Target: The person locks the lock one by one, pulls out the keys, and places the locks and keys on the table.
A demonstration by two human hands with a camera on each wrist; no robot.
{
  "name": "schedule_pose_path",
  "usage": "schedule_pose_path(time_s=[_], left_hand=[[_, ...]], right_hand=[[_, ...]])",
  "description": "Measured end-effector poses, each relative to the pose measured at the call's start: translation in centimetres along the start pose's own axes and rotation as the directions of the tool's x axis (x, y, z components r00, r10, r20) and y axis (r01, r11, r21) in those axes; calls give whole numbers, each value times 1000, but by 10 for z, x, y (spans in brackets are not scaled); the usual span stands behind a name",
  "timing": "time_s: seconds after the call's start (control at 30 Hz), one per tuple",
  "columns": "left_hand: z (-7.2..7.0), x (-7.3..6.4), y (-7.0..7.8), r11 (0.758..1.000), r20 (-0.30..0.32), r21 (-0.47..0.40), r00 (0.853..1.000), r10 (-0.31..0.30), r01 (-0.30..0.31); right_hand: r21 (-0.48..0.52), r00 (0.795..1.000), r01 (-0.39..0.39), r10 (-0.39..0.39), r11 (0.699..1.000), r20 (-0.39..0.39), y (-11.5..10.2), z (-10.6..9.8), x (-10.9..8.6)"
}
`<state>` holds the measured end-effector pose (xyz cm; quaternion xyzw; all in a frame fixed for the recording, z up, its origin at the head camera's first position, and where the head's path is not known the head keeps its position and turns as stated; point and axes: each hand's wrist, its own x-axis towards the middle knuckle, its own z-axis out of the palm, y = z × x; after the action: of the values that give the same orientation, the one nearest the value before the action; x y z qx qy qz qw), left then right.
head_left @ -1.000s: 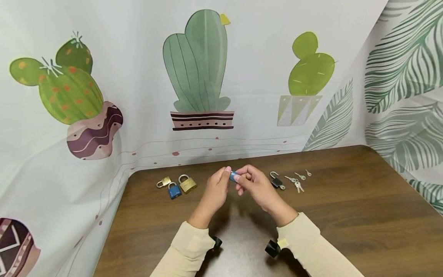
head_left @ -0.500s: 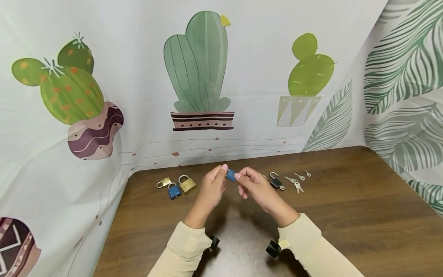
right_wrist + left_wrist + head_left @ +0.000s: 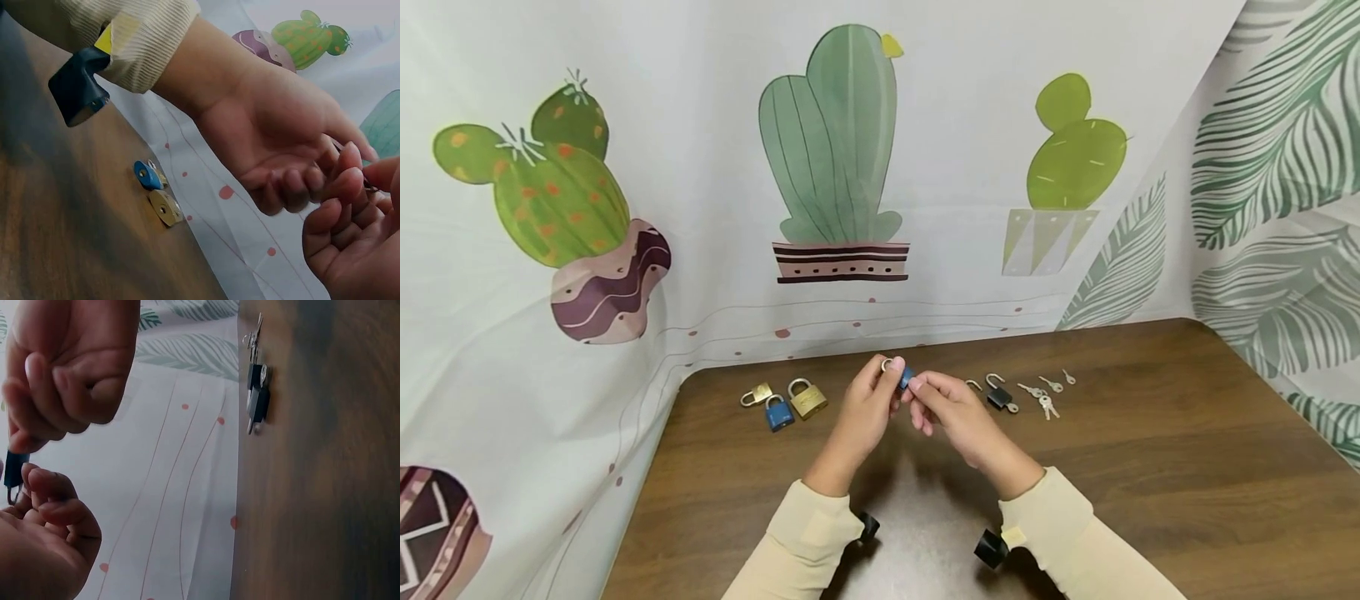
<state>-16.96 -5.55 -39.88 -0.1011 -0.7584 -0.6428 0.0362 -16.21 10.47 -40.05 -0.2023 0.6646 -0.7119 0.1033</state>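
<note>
A small blue padlock point(image 3: 906, 377) is held above the table between both hands. My left hand point(image 3: 868, 404) grips it with the thumb in front, and its shackle shows past the thumb. My right hand point(image 3: 951, 408) pinches the padlock's lower end; whether a key sits between those fingertips is hidden. In the left wrist view the padlock point(image 3: 15, 469) looks dark, its shackle towards my left hand point(image 3: 47, 544). In the right wrist view the fingers cover most of it.
Left on the table point(image 3: 737, 500) lie a small brass padlock point(image 3: 757, 394), a blue padlock point(image 3: 779, 412) and a larger brass padlock point(image 3: 807, 399). Right of the hands are a black padlock point(image 3: 999, 397) with raised shackle, another shackle point(image 3: 973, 385) partly hidden, and several keys point(image 3: 1047, 403).
My left hand shifted slightly left, then came back towards the right hand. The padlock has turned in the fingers, and its shackle now shows above the left thumb.
</note>
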Motion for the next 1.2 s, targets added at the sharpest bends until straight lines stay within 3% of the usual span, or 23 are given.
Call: schedule_pose_path(time_s=[0.33,0.7,1.2], left_hand=[[6,-3,0,999,12,-36,1000,8,-7],[7,-3,-3,999,-33,32,999,5,-4],[11,-3,-7,999,3,-31,1000,-18,18]], right_hand=[[-36,998,39,-40,999,-42,1,6,-1],[-29,999,24,-25,999,-36,2,8,-1],[-5,998,56,-56,998,-27,8,8,0]])
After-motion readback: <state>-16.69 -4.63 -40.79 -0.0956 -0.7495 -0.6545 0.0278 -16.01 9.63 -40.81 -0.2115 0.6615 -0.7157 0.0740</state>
